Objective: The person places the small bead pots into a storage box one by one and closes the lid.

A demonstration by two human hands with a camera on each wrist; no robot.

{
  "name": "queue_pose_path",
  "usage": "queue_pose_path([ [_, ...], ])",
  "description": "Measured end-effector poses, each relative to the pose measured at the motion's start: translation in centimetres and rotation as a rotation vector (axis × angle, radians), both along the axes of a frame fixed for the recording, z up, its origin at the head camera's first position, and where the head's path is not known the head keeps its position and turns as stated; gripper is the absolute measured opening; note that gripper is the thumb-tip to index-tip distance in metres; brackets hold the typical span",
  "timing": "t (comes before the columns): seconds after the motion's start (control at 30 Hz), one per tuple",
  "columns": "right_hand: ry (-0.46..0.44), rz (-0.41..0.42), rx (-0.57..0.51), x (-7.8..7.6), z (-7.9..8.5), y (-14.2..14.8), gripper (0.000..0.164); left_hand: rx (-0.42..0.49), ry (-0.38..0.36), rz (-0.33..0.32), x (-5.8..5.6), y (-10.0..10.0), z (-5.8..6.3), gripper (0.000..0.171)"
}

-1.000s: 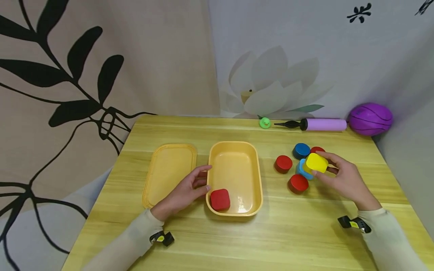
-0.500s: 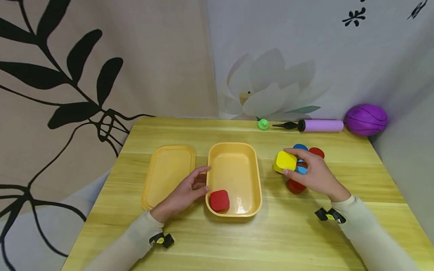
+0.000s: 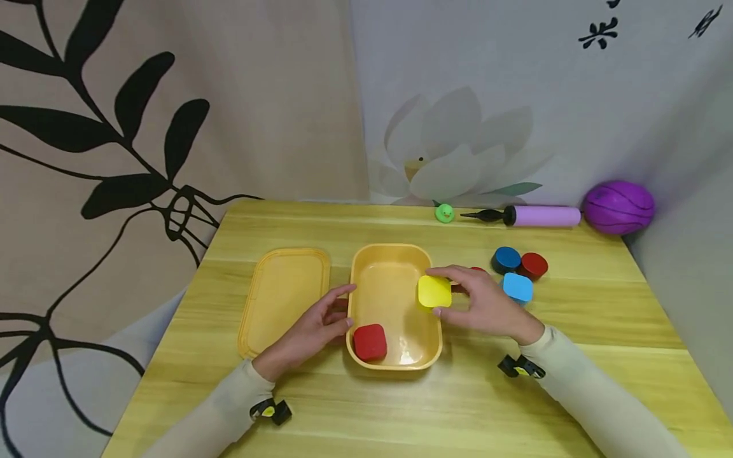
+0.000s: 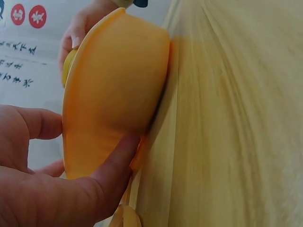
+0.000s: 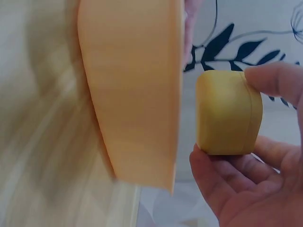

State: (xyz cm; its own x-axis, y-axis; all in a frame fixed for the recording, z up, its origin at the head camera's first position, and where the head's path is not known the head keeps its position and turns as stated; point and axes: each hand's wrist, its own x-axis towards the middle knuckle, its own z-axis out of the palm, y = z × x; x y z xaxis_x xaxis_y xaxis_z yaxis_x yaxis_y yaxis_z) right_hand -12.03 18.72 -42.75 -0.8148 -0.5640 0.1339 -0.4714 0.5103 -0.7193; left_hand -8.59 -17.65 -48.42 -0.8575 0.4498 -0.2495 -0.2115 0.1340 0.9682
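Note:
My right hand pinches a small yellow rounded-square block between thumb and fingers, over the right rim of a pale-yellow tray. In the right wrist view the block has a thin seam near one end and stands apart from the tray wall. A red rounded-square block lies inside the tray at its near left corner. On the tray's left, my left hand touches the outer wall with spread fingers. The left wrist view shows fingertips at the rim and low on the wall.
A flat pale-yellow lid lies left of the tray. To the right sit a dark blue piece, a red piece and a light blue one. Along the back are a green duck, a purple pump and a purple ball.
My right hand has carried the yellow block leftward from the cluster of coloured pieces to the tray's right rim. My left hand has stayed at the tray's left side.

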Motion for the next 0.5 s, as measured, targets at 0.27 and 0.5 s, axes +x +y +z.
queue_pose_path([
  [0.27,0.042,0.085,0.072,0.5,-0.6,-2.6,0.059,0.014,0.01,-0.002,0.1,0.1,0.0,0.068],
  [0.5,0.037,0.159,0.14,1.1,-1.1,-4.0,0.063,0.018,0.003,-0.003,0.0,0.2,0.0,0.068],
])
